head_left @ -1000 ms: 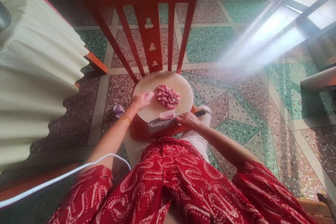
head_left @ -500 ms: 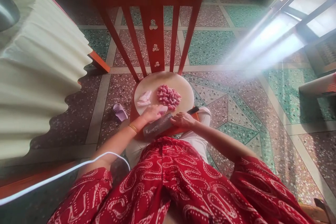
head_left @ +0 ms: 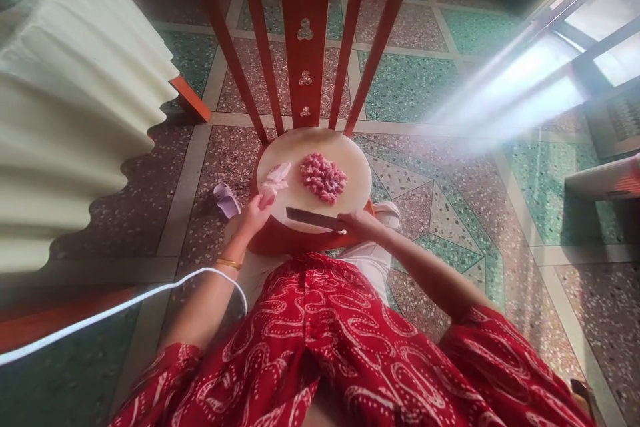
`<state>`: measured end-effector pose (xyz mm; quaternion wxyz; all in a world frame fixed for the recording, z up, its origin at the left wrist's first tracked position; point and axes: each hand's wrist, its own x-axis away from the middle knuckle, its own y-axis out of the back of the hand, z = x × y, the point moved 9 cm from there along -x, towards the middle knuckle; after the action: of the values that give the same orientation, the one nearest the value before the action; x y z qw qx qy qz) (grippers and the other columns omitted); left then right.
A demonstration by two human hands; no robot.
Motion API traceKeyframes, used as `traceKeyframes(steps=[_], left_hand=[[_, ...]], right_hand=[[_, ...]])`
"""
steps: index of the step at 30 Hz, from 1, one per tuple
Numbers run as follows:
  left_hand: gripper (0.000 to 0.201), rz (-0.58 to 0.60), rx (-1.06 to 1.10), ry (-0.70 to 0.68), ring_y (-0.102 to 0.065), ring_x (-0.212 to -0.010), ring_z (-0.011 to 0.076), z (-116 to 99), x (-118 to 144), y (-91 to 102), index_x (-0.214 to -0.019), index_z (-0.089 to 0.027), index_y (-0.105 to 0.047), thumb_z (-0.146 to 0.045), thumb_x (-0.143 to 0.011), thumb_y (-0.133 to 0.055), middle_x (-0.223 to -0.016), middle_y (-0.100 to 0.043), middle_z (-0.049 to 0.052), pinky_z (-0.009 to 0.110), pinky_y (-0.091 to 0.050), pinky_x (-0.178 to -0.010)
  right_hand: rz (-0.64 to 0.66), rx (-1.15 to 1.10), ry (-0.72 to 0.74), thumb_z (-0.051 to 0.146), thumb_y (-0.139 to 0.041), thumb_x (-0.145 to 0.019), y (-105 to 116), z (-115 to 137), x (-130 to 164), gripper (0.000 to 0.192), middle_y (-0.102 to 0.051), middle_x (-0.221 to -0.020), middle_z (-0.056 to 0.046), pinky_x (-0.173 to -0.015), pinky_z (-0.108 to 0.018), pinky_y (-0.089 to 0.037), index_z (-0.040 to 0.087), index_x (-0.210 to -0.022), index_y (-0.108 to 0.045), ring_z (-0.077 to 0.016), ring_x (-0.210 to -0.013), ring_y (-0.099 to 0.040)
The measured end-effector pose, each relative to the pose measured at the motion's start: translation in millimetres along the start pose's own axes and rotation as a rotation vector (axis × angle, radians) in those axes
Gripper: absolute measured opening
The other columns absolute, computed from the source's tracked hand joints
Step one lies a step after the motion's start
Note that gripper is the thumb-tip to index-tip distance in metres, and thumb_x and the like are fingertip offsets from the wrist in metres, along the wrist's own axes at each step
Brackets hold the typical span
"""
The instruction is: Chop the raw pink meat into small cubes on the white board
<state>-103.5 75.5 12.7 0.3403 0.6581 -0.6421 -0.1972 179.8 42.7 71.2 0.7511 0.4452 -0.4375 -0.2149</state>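
A pale pink strip of raw meat [head_left: 275, 178] lies at the left edge of the round cutting board [head_left: 345, 203], apart from the heap of diced meat [head_left: 323, 177] that sits near the board's middle. The left hand [head_left: 255, 213] pinches the near end of that strip between its fingertips, with a gold bangle [head_left: 229, 263] on the wrist behind it. The strip looks soft, wet and floppy; I would judge it light and slippery, likely to sag or slide unless it is pinned flat under the fingertips or pinched well in from its end.

The right hand [head_left: 357, 223] is closed around the handle of a cleaver [head_left: 313, 218], whose broad blade lies low over the near side of the board and points left toward the strip. A blade like that should be heavy and stiff, best held firmly at the handle close to the blade.

The board rests on the seat of a red wooden chair [head_left: 305, 33], its slatted back rising beyond. The person sits facing it in red patterned trousers [head_left: 345, 347], with a white cable [head_left: 125, 310] trailing across the left knee. A lilac slipper [head_left: 226, 200] lies on the terrazzo floor [head_left: 500, 213] left of the chair, and a pleated cream cloth [head_left: 75, 113] hangs at the far left. Bright sunlight streams in from the right.
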Motion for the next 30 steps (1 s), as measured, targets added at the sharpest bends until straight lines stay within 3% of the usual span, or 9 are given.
traceKeyframes(steps=[3,6,9,12,16,20,24,30], left_hand=[[0.037,-0.015,-0.050,0.010,-0.063,-0.085,0.0203,-8.5,9.0,-4.3,-0.110,-0.019,-0.055,-0.035,-0.077,-0.052,-0.094,-0.068,0.006,0.028,-0.049,-0.073],[0.040,-0.008,-0.168,-0.095,-0.063,-0.082,0.0227,-39.2,13.1,-22.1,-0.113,-0.018,-0.054,-0.033,-0.076,-0.053,-0.090,-0.067,0.008,0.030,-0.048,-0.071],[0.036,-0.027,-0.307,-0.313,-0.060,-0.088,0.0254,-82.0,21.2,-47.3,-0.111,-0.014,-0.054,-0.029,-0.079,-0.052,-0.093,-0.063,0.013,0.034,-0.046,-0.076],[0.030,-0.068,-0.396,-0.406,-0.057,-0.091,0.0271,-103.3,29.6,-64.9,-0.105,-0.016,-0.058,-0.034,-0.083,-0.048,-0.094,-0.060,0.014,0.039,-0.044,-0.078],[0.035,-0.121,-0.279,-0.495,-0.052,-0.103,0.0262,-109.9,34.1,-69.0,-0.116,-0.017,-0.053,-0.034,-0.087,-0.045,-0.112,-0.055,0.014,0.042,-0.043,-0.087],[0.030,-0.025,-0.166,-0.632,-0.050,-0.109,0.0221,-114.4,30.8,-80.3,-0.114,-0.020,-0.056,-0.024,-0.091,-0.036,-0.116,-0.056,0.011,0.040,-0.041,-0.095],[0.030,-0.018,-0.179,-0.616,-0.053,-0.103,0.0240,-111.7,24.6,-87.9,-0.111,-0.018,-0.058,-0.023,-0.090,-0.037,-0.110,-0.059,0.012,0.043,-0.044,-0.092],[0.029,-0.092,-0.172,-0.565,-0.054,-0.096,0.0239,-106.8,23.3,-89.6,-0.106,-0.018,-0.059,-0.026,-0.091,-0.036,-0.104,-0.061,0.012,0.042,-0.046,-0.087]], right_hand=[[-0.065,0.051,-0.139,0.037,-0.031,-0.097,15.5,-22.3,-17.6,0.034,-0.068,-0.083,-0.007,-0.054,-0.022,-0.032,0.021,-0.106,-0.059,-0.0159,-0.070,-0.062],[-0.112,0.087,-0.263,0.037,-0.028,-0.097,26.6,-33.2,-26.1,0.036,-0.069,-0.082,-0.008,-0.053,-0.023,-0.033,0.020,-0.117,-0.053,-0.0178,-0.066,-0.063],[-0.125,0.067,-0.257,0.028,-0.030,-0.096,25.7,-18.5,-25.8,0.033,-0.069,-0.085,-0.008,-0.055,-0.023,-0.036,0.021,-0.120,-0.050,-0.0182,-0.069,-0.064],[-0.130,0.018,-0.247,0.022,-0.030,-0.094,18.6,0.5,-19.2,0.034,-0.069,-0.084,-0.007,-0.055,-0.023,-0.037,0.021,-0.124,-0.046,-0.0184,-0.069,-0.064],[-0.116,-0.007,-0.270,0.022,-0.030,-0.094,12.4,14.3,-12.0,0.034,-0.068,-0.082,-0.007,-0.055,-0.024,-0.038,0.019,-0.126,-0.041,-0.0195,-0.070,-0.065],[-0.098,-0.004,-0.314,0.023,-0.030,-0.094,12.0,19.3,-4.8,0.026,-0.068,-0.085,-0.008,-0.054,-0.023,-0.038,0.020,-0.114,-0.047,-0.0192,-0.072,-0.065],[-0.036,0.020,-0.308,0.022,-0.032,-0.093,4.7,25.7,2.8,0.020,-0.067,-0.082,-0.007,-0.056,-0.023,-0.038,0.020,-0.106,-0.048,-0.0185,-0.074,-0.065],[0.010,0.021,-0.328,0.018,-0.033,-0.091,-1.7,22.4,-2.8,0.022,-0.067,-0.081,-0.008,-0.058,-0.024,-0.041,0.020,-0.110,-0.045,-0.0199,-0.073,-0.065]])
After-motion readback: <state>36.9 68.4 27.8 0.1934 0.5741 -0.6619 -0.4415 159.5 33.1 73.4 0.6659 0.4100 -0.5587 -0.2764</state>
